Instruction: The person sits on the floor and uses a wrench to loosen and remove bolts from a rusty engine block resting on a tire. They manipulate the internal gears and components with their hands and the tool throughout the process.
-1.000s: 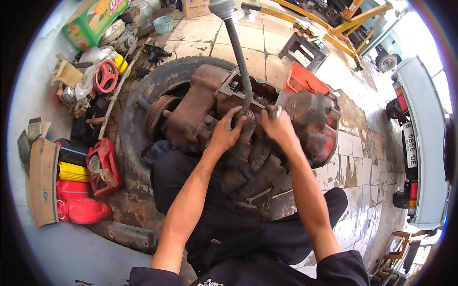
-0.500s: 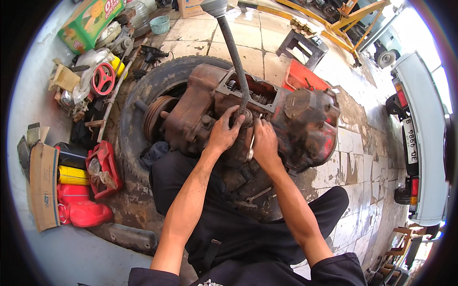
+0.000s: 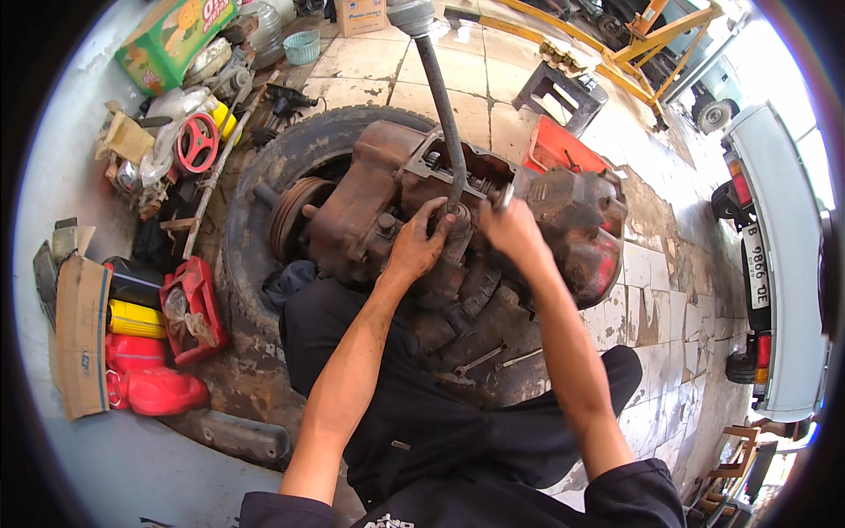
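Note:
A rusty gearbox (image 3: 358, 207) with an open-topped housing sits on a large tire (image 3: 255, 159). A long bent lever (image 3: 445, 119) stands up from it. My left hand (image 3: 418, 244) is closed around the lever's base (image 3: 456, 220). Just right of that, my right hand (image 3: 508, 226), slightly blurred, grips a silver metal tool, probably a wrench (image 3: 503, 196), beside the housing. A spanner (image 3: 480, 359) lies on the ground below the gearbox, near my crossed legs.
Red and yellow jerrycans (image 3: 167, 387), cardboard and mixed parts crowd the left by the wall. Behind the gearbox are a red tray (image 3: 550, 141), a black stool (image 3: 563, 97) and a yellow hoist (image 3: 642, 48). A vehicle's pale rear (image 3: 783, 255) stands at right.
My right hand dipped half a second ago and is raised again, with the silver tool turned upward. My left hand stays on the lever's base.

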A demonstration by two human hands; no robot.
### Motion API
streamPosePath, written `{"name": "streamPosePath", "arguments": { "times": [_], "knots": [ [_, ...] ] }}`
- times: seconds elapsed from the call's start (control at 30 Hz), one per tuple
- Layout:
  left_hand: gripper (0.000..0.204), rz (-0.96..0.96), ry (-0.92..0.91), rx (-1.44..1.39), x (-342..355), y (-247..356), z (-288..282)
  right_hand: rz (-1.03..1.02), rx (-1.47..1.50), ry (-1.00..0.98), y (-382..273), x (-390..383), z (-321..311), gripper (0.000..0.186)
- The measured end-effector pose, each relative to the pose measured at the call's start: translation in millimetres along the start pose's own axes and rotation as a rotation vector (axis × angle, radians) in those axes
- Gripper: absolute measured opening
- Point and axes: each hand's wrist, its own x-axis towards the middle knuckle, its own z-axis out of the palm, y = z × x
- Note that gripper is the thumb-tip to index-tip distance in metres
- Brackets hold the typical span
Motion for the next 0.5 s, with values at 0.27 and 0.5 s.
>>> {"name": "streamPosePath", "arguments": {
  "times": [0.27,0.5],
  "knots": [
    [0.048,-0.014,-0.032,-0.023,2.3,3.8,8.1,-0.152,-0.092,0.278,-16.7,-81.6,51.7,0.015],
    [0.044,-0.008,-0.028,-0.038,2.9,1.3,9.9,-0.116,-0.080,0.336,-9.0,-79.8,65.4,0.016]
  ]
}}
